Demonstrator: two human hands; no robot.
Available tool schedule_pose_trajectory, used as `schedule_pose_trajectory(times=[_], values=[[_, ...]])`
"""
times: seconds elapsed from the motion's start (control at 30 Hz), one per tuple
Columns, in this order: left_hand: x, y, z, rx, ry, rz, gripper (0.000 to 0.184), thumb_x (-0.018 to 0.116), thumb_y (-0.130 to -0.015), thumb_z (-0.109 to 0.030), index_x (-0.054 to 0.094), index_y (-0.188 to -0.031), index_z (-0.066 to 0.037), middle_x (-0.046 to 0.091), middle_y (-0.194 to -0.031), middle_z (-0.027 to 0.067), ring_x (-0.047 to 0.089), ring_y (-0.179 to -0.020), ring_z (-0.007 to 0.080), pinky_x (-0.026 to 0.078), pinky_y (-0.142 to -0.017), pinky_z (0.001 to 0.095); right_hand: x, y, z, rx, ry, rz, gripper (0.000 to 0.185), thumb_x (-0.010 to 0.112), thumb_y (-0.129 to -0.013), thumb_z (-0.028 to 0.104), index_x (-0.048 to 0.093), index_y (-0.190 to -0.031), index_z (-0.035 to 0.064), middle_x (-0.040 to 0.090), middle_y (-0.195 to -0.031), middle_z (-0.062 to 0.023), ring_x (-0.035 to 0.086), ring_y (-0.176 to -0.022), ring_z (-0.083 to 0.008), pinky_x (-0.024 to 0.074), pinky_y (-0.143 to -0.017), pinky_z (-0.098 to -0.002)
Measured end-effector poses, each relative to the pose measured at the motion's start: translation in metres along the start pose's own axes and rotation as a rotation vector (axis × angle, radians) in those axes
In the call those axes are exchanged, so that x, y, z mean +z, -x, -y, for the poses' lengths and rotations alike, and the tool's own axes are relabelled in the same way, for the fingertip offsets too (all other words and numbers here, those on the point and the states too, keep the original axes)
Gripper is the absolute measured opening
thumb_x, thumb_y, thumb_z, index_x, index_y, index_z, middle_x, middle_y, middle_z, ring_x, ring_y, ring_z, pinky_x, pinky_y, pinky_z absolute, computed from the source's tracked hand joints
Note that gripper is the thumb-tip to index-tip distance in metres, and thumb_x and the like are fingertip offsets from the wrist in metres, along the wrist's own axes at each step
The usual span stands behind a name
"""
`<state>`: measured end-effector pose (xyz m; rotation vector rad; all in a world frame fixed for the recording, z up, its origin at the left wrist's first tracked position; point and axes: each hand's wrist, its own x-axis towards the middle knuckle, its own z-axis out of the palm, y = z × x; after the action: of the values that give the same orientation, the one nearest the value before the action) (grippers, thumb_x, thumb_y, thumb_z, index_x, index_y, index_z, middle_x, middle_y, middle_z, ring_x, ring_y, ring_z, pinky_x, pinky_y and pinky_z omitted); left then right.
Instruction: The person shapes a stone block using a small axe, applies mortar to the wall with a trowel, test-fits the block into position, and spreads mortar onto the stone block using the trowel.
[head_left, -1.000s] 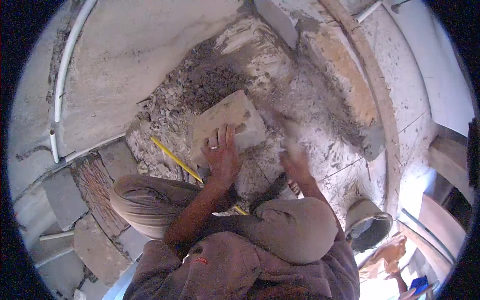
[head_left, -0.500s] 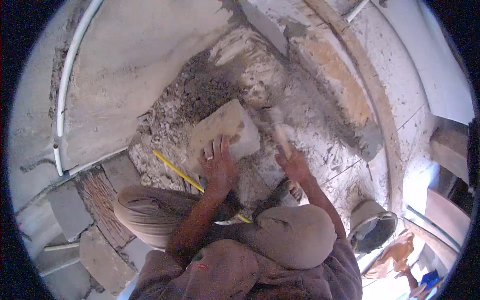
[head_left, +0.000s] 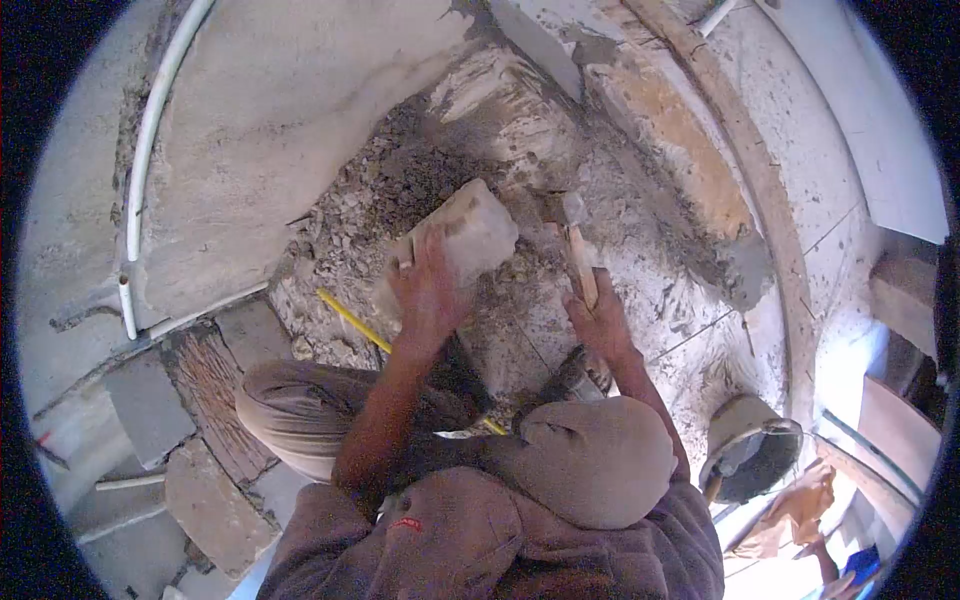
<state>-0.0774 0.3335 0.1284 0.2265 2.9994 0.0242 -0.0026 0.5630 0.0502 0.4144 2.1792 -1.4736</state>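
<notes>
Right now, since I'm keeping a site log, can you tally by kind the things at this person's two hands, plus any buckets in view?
Hammer: 1, in the right hand
Block: 1, at the left hand
Bucket: 1
Total: 3

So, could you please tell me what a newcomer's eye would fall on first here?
Probably the pale block in mid-picture, the left hand against it. Just right of the block, the right hand grips a wooden-handled hammer. The bright yellow rod also stands out, below and left of the block.
</notes>
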Motion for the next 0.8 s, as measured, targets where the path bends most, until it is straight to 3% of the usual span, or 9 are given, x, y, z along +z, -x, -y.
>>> schedule_pose_trajectory(times=[0.03,0.27,0.33,0.47,0.53,0.63,0.67,0.73,0.8], values=[[-0.008,-0.009,0.003,-0.032,0.03,0.055,0.092,0.076,-0.057,-0.03,0.032,-0.133,-0.004,0.044,-0.128,0.0139,0.045,-0.112,0.0323,0.034,-0.091,0.0525,-0.004,0.004,0.004,-0.055,-0.037,-0.044,0.035,0.058,-0.086,0.024,0.046,-0.112,0.0049,0.061,-0.08,-0.0165,0.062,-0.066,-0.0315,0.0485,-0.063,-0.0394],[-0.022,-0.07,0.068,-0.009,0.171,0.139,0.097,0.079,-0.058,-0.039,0.029,-0.131,0.003,0.04,-0.132,0.0234,0.042,-0.119,0.0418,0.037,-0.096,0.0484,-0.013,0.001,0.025,-0.197,-0.247,-0.037,0.03,0.055,-0.089,0.025,0.045,-0.108,0.0036,0.06,-0.075,-0.0165,0.062,-0.067,-0.0308,0.0474,-0.062,-0.0397],[-0.029,-0.077,0.077,-0.014,0.238,0.213,0.1,0.079,-0.057,-0.042,0.029,-0.129,0.005,0.04,-0.131,0.0257,0.041,-0.122,0.0409,0.035,-0.101,0.0427,-0.022,-0.006,0.049,-0.163,-0.084,-0.003,0.04,0.055,-0.09,0.033,0.043,-0.115,0.0044,0.06,-0.078,-0.023,0.061,-0.073,-0.0431,0.048,-0.063,-0.0483],[0.025,-0.08,0.111,0.189,0.044,-0.071,0.1,0.081,-0.054,-0.041,0.031,-0.128,0.004,0.043,-0.127,0.0261,0.045,-0.118,0.0391,0.038,-0.098,0.0433,-0.034,0.0,0.082,-0.313,0.046,-0.029,0.043,0.057,-0.089,0.033,0.043,-0.117,0.0038,0.062,-0.083,-0.0242,0.062,-0.075,-0.0425,0.0498,-0.065,-0.0468],[-0.027,-0.074,0.076,-0.016,0.179,0.228,0.099,0.081,-0.054,-0.038,0.032,-0.128,0.005,0.045,-0.125,0.0262,0.046,-0.117,0.039,0.038,-0.098,0.0424,-0.038,0.018,0.092,-0.567,-0.037,-0.181,0.044,0.057,-0.088,0.033,0.043,-0.115,0.0013,0.062,-0.086,-0.0259,0.062,-0.077,-0.0441,0.0506,-0.067,-0.0472],[-0.043,-0.077,0.068,-0.072,0.303,0.301,0.099,0.081,-0.054,-0.035,0.031,-0.13,0.004,0.045,-0.125,0.0256,0.046,-0.117,0.0393,0.038,-0.098,0.0418,-0.029,0.006,0.075,-0.8,0.004,-0.242,0.046,0.056,-0.088,0.034,0.043,-0.115,-0.0008,0.061,-0.088,-0.0278,0.06,-0.08,-0.047,0.0494,-0.07,-0.0502],[-0.039,-0.076,0.072,-0.069,0.303,0.296,0.099,0.081,-0.054,-0.035,0.031,-0.13,0.004,0.045,-0.125,0.0256,0.046,-0.117,0.0393,0.038,-0.098,0.0418,-0.022,-0.008,0.071,-0.804,0.006,-0.246,0.046,0.056,-0.088,0.034,0.043,-0.115,-0.0008,0.061,-0.088,-0.0278,0.06,-0.08,-0.047,0.0494,-0.07,-0.0502],[-0.022,-0.073,0.08,0.052,0.312,0.103,0.099,0.081,-0.054,-0.033,0.03,-0.131,0.003,0.046,-0.124,0.0247,0.047,-0.117,0.0393,0.038,-0.098,0.0419,-0.008,-0.038,0.063,-0.444,0.278,0.123,0.049,0.056,-0.088,0.034,0.042,-0.115,-0.0033,0.06,-0.088,-0.0293,0.058,-0.084,-0.0481,0.048,-0.073,-0.0513],[-0.022,-0.07,0.083,0.079,0.342,0.135,0.099,0.081,-0.054,-0.033,0.03,-0.131,0.002,0.046,-0.125,0.0243,0.046,-0.117,0.0392,0.038,-0.099,0.0422,-0.005,-0.046,0.05,-0.42,0.256,0.051,0.049,0.056,-0.088,0.034,0.042,-0.116,-0.0035,0.059,-0.09,-0.0298,0.058,-0.085,-0.0482,0.0476,-0.074,-0.0516]])
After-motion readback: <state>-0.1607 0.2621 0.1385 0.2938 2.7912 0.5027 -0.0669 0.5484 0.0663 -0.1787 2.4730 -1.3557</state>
